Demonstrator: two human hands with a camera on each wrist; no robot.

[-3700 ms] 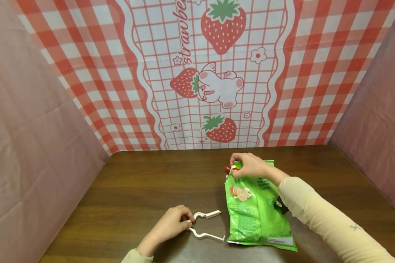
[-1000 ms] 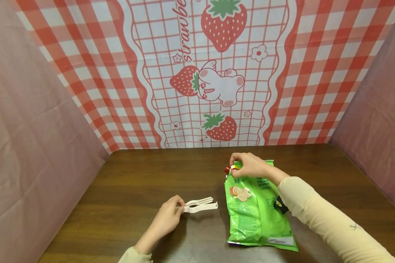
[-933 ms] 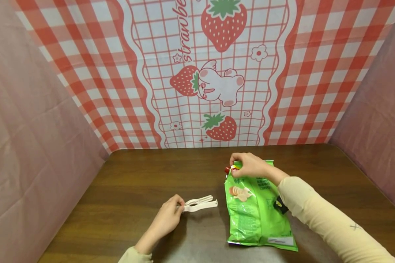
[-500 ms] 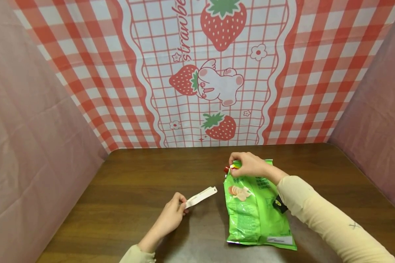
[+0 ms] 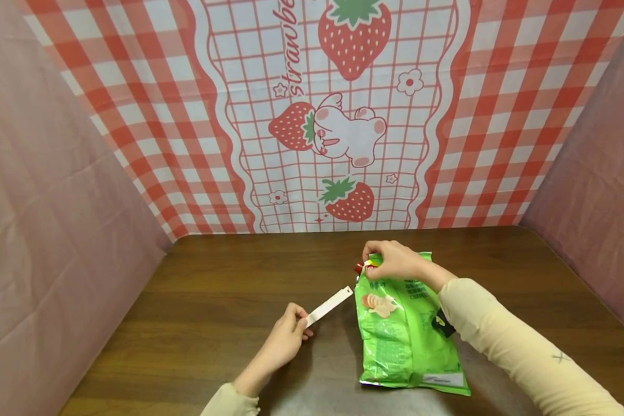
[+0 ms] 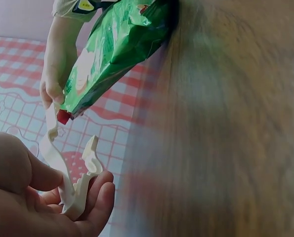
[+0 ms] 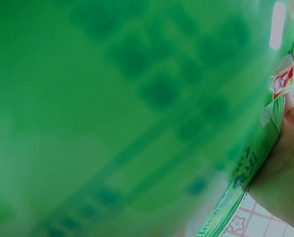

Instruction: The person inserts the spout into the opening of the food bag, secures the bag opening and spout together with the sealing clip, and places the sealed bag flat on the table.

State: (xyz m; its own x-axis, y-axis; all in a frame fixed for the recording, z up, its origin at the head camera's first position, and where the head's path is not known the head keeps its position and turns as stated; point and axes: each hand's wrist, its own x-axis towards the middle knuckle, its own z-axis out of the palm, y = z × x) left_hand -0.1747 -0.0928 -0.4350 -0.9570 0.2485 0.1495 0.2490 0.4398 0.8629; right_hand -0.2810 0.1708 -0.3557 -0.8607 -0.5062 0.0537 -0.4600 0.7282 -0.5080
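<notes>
My left hand [image 5: 283, 338] pinches a white bag clip [image 5: 330, 306] by its hinge end, to the left of the bag. In the left wrist view the two arms of the clip [image 6: 53, 153] stand apart, one pointing up toward the bag's top corner. My right hand [image 5: 395, 260] grips the folded top of a green chip bag [image 5: 411, 346], which leans tilted over the table. A red bit of the bag's corner pokes out past the fingers. Green foil fills most of the right wrist view, with the right hand [image 7: 280, 173] at its edge.
The brown wooden table [image 5: 213, 289] runs back to a strawberry-print checked cloth [image 5: 343, 115]. Pink cloth walls [image 5: 57, 202] stand at both sides. A dark band [image 5: 442, 323] sits on the right wrist, beside the bag.
The left hand has lifted the clip from near the table and moved it up and right, toward the bag's top corner. The clip has turned in view. The right hand and bag stay put.
</notes>
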